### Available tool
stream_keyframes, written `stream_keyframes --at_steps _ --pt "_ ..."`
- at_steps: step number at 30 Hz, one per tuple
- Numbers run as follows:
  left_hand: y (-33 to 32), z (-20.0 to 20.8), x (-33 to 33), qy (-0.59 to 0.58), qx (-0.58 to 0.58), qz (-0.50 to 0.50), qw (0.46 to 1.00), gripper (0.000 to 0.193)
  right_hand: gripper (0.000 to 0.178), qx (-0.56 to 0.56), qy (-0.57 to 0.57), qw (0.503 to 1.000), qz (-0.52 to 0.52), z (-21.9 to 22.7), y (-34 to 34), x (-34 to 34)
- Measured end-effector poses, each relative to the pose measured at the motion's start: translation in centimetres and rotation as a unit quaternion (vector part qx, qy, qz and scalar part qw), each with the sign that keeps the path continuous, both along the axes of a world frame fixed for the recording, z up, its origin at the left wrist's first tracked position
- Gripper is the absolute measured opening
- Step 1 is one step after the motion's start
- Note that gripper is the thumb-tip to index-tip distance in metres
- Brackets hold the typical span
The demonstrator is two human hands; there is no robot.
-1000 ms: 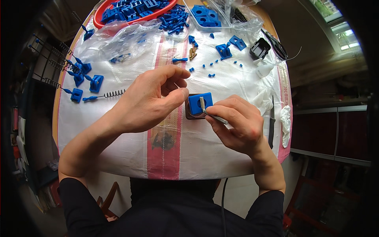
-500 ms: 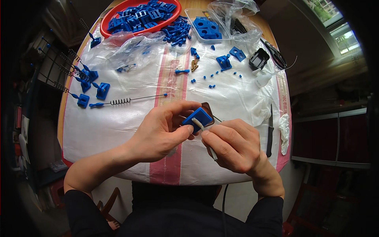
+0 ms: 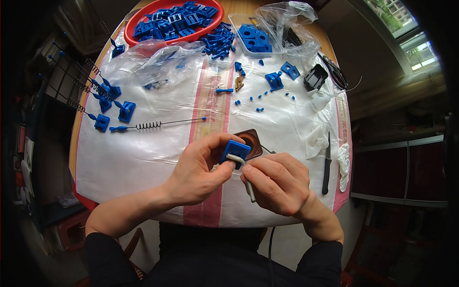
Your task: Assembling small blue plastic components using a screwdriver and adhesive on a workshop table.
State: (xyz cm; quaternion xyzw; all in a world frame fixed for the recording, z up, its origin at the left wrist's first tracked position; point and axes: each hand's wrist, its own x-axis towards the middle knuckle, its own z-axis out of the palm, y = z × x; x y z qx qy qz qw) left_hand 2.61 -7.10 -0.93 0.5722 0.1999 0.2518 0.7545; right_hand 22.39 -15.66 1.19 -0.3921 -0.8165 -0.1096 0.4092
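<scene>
My left hand (image 3: pixel 195 165) pinches a blue square plastic base (image 3: pixel 239 148) between thumb and fingers, tilted above the table. In my right hand (image 3: pixel 283 184) is a grey L-shaped hex key (image 3: pixel 251 190), its long leg pointing down past the fingers. The short leg lies against the face of the blue base near my left thumb; whether its tip sits in a hole I cannot tell. Just beyond both hands rests a brown square dish (image 3: pixel 258 149) with a round hollow, partly hidden by the blue base and my left fingers.
Across the sheeted table (image 3: pixel 138 172), a coil-spring rod (image 3: pixel 149 125) and several assembled bases (image 3: pixel 126 111) lie left. Farther back are a red basin (image 3: pixel 221 14), a clear tub (image 3: pixel 239 43) and brass pins (image 3: pixel 239 82). A knife (image 3: pixel 327 167) and scissors (image 3: pixel 334 71) lie right.
The hex key has turned so its short leg lies more level across the blue base. My right hand has shifted slightly down, and more of the brown dish shows.
</scene>
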Motion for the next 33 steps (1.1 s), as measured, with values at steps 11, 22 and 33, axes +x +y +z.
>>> stream_keyframes --at_steps 11,22,33 --pt "0.1 0.1 -0.1 -0.003 -0.008 0.012 1.0 0.041 0.035 -0.003 0.018 1.0 -0.001 -0.2 0.4 -0.2" --pt "0.7 -0.8 0.1 -0.038 0.204 0.033 0.978 0.039 0.034 -0.008 0.03 1.0 -0.004 -0.3 0.7 -0.1" --pt "0.5 -0.5 -0.2 -0.005 0.241 0.025 0.97 0.041 0.035 -0.035 0.051 0.998 0.011 -0.3 0.5 -0.3"
